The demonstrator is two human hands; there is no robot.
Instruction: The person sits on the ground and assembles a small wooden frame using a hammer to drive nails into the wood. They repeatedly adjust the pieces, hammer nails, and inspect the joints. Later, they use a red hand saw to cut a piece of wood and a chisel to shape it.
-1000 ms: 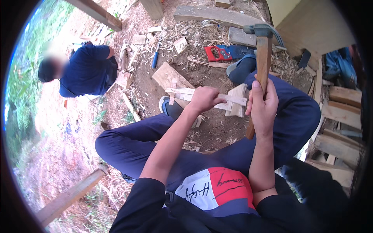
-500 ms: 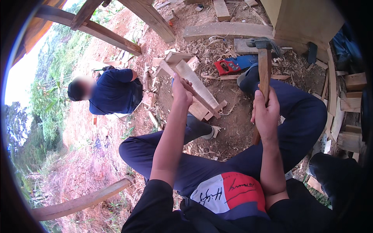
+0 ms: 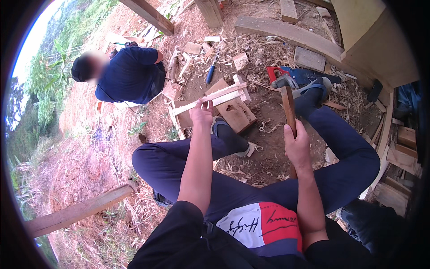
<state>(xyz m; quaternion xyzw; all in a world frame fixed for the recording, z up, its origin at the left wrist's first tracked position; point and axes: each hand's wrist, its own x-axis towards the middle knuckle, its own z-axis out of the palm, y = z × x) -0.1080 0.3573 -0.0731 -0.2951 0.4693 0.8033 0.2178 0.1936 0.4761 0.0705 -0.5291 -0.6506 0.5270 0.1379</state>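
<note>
My left hand (image 3: 201, 113) is closed round a long narrow piece of wood (image 3: 226, 93), which has a short crosspiece (image 3: 242, 88) at its right end. It lies over a thick wooden block (image 3: 236, 115) on the ground between my feet. In my right hand (image 3: 298, 145) is a hammer (image 3: 289, 107), gripped by its wooden handle with the metal head up. The hammer is apart from the wood, to its right. The lower end of its handle reaches down near my thigh.
A red-and-blue handsaw (image 3: 309, 76) lies beside my right foot. Beyond the wood is a blue-handled tool (image 3: 210, 74) among shavings and offcuts. Another person (image 3: 130, 74) sits at the left. A curved beam (image 3: 286, 33) and a large wooden panel (image 3: 380, 45) stand at the far right.
The long wood piece has turned from slanting to nearly level, its crosspiece now at the right. My right hand has lowered the hammer slightly. The blue-handled tool has come into sight.
</note>
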